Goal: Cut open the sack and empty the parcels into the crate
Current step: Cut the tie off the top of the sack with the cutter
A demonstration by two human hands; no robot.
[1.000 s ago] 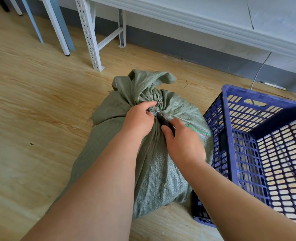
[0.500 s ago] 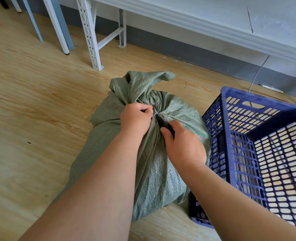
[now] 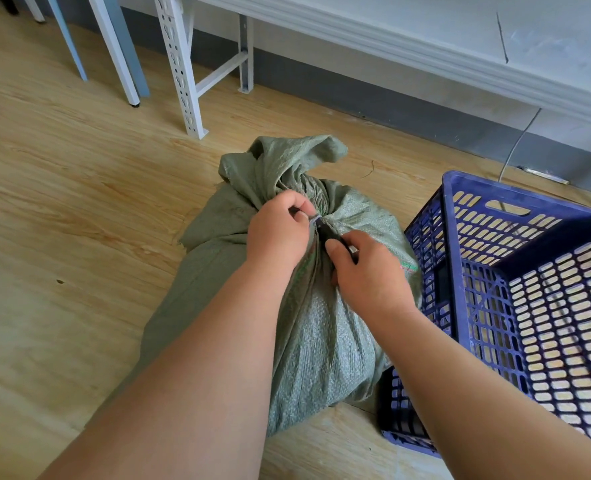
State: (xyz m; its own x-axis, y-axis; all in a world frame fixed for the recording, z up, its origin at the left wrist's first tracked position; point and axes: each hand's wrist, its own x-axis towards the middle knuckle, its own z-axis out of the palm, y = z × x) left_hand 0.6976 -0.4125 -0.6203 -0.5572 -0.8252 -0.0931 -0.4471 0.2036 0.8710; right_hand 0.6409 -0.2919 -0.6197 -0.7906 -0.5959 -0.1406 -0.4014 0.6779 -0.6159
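Observation:
A green woven sack (image 3: 325,334) lies on the wooden floor, tied shut at its gathered neck (image 3: 308,188). My left hand (image 3: 280,233) pinches the tie at the neck. My right hand (image 3: 367,275) grips a small dark-handled cutter (image 3: 332,233) whose tip meets the tie just right of my left fingers. A blue perforated plastic crate (image 3: 516,299) stands tilted against the sack's right side, and no parcels show inside it. The parcels are hidden inside the sack.
White metal shelf legs (image 3: 183,81) and table legs (image 3: 114,53) stand at the back left. A grey skirting and white wall (image 3: 391,46) run behind the sack. A thin cable (image 3: 516,143) hangs down behind the crate. Bare wooden floor (image 3: 62,202) stretches to the left.
My left hand has shifted from covering the neck to pinching the tie. My right hand with the cutter has stayed at the tie, drawing back slightly.

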